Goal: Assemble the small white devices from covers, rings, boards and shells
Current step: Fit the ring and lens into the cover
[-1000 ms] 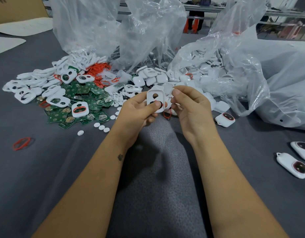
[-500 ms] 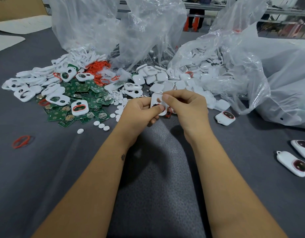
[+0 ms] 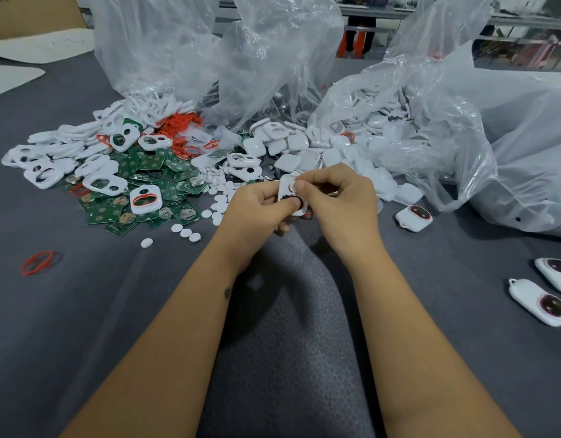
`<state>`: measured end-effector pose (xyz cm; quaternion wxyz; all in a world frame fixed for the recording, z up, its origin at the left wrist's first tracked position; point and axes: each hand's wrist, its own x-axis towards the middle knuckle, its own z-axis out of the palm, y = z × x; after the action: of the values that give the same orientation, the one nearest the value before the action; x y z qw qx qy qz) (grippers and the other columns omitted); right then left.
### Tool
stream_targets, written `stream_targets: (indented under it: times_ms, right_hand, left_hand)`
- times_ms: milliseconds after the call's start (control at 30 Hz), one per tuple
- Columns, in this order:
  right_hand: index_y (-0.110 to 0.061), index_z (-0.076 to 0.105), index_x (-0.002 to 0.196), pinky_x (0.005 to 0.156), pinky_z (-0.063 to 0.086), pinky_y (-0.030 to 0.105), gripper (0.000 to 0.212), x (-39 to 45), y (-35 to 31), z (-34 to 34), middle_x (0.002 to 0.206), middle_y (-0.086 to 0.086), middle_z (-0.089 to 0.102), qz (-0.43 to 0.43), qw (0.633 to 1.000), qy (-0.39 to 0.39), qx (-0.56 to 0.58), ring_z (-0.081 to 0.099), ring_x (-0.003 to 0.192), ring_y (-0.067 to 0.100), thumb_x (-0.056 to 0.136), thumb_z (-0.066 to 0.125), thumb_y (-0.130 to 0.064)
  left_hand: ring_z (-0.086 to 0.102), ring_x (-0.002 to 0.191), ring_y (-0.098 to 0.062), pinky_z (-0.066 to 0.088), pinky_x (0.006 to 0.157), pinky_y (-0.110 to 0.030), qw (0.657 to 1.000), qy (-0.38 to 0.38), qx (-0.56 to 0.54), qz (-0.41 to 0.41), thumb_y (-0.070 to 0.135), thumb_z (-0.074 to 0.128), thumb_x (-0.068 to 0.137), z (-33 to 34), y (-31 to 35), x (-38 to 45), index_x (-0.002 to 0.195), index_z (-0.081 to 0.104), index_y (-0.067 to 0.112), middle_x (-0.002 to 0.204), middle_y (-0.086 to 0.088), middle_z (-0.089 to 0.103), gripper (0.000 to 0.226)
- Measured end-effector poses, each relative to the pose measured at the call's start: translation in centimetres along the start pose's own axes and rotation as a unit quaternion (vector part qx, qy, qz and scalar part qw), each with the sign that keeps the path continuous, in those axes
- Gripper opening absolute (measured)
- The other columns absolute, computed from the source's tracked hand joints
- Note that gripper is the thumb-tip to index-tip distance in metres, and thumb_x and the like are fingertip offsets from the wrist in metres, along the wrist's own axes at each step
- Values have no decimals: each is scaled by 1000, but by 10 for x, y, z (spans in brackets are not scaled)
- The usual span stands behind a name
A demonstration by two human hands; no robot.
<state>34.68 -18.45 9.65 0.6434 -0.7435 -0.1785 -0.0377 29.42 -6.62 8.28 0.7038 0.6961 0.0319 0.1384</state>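
Observation:
Between both hands sits a small white cover (image 3: 286,188) with two holes and a red ring at its lower edge, held just above the grey cloth. My left hand (image 3: 257,207) grips it from the left with the thumb pressed on its lower hole. My right hand (image 3: 339,200) pinches it from the right, the thumb tip on its upper hole. To the left lie white covers (image 3: 103,184), green boards (image 3: 152,172) and red rings (image 3: 178,123). White shells (image 3: 299,159) spill behind my hands.
Three finished white devices lie at right (image 3: 413,218), (image 3: 539,301), (image 3: 555,271). Small white discs (image 3: 186,232) and a loose red ring (image 3: 39,262) rest on the grey cloth (image 3: 83,311). Clear plastic bags (image 3: 430,128) of parts stand at the back.
Both hands have lowered the cover slightly toward the cloth. The right thumb has shifted onto the cover's upper hole and the left thumb presses on its lower part.

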Motion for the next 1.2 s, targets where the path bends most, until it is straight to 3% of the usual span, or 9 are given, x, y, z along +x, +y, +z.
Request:
stream_targets:
  times_ms: [100,300,467,633,1033,1200]
  right_hand:
    - [-25,70,75,78,56,47,17,-1,-1,2,88,6,69,3,1000,1,-4,65,82,22,80,74,-9]
    - [-23,69,75,80,55,46,17,-2,-3,2,89,8,68,2,1000,-7,-12,64,80,21,81,72,-7]
    - [-21,68,76,81,54,46,16,-2,-4,2,89,11,68,5,1000,-13,-11,61,79,20,83,70,-6]
    - [-24,68,76,82,55,47,18,-2,-4,2,90,11,69,7,1000,-10,-8,62,80,19,83,71,-8]
    - [-27,65,73,82,53,47,20,-1,-1,6,92,8,66,-9,999,7,-42,63,84,24,82,71,-10]
    - [-26,64,73,76,50,32,19,-1,5,9,89,3,63,-35,997,14,-73,57,77,13,80,72,-10]
  left_hand:
    - [54,73,-21,44,54,-19,1000,4,-3,5,-1,57,92,0,-2,1,96,72,16,77,0,72,24]
    - [55,66,-10,46,56,-19,1000,1,6,8,-2,56,92,0,-3,1,96,72,17,74,5,71,25]
    - [53,69,-17,46,55,-20,1000,13,-2,-1,-1,58,91,0,-3,2,97,72,16,75,2,71,22]
    - [57,62,-7,47,54,-17,1000,12,-10,-5,-1,58,91,0,-3,2,98,71,14,75,3,72,21]
    - [53,62,-7,46,57,-18,1000,10,17,-9,-2,56,92,0,-4,1,105,70,8,85,-8,71,22]
    - [55,66,-6,46,59,-19,999,18,30,-2,-3,54,93,1,-3,0,108,69,3,97,-24,70,22]
